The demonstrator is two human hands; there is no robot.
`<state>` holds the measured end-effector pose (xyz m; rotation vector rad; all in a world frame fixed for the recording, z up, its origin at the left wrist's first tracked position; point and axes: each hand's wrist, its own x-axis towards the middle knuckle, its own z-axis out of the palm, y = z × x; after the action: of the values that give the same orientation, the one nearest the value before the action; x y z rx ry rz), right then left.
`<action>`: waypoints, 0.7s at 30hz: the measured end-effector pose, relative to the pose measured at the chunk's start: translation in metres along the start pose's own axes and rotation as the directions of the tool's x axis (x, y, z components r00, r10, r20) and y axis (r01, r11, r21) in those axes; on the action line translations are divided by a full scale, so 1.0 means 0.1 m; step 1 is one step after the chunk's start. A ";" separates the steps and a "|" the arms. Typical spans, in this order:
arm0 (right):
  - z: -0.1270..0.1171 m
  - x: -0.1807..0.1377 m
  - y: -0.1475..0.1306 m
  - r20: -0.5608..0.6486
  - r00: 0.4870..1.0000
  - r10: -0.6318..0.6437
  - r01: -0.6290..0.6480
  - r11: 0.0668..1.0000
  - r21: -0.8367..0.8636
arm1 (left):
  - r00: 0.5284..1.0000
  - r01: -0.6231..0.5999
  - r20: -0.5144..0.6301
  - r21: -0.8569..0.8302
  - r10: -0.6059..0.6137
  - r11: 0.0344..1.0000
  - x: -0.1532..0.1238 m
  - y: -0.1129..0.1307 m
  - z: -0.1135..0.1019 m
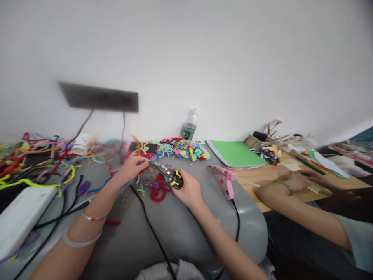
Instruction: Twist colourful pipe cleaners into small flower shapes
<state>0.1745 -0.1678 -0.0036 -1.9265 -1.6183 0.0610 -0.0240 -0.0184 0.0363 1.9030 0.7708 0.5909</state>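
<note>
My right hand (189,189) is wrapped round the black and yellow handles of a pair of pliers (171,177), whose jaws point left. At the tip of those jaws my left hand (134,168) is closed in a pinch. A speck of blue shows at its fingertips, but what it holds is too small to make out. Just below the pliers lie curled red pipe cleaners (158,194) with small coloured scraps about them. A pile of many-coloured pipe cleaner flowers (186,149) lies behind the hands.
A pink glue gun (226,181) rests on the grey table (186,233) to the right, cord trailing down. Behind stand a water bottle (190,125) and green sheets (237,153). Left are loose pipe cleaners, cables and a white box (25,217). A co-worker's arm (305,216) is at right.
</note>
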 end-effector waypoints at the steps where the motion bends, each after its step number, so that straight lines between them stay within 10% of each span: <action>1: 0.00 0.00 0.00 0.004 1.000 0.000 0.000 1.000 0.000 | 1.000 0.000 0.003 -0.015 0.000 1.000 0.00 0.00 0.00; 21: -0.01 0.02 -0.05 0.031 0.999 -0.018 0.020 0.999 -0.048 | 0.997 0.031 -0.073 0.089 -0.024 0.996 0.00 0.04 0.11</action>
<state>0.1714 -0.1663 0.0000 -1.9549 -1.6721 0.0439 -0.0156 -0.0266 0.0348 1.9592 0.8814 0.6189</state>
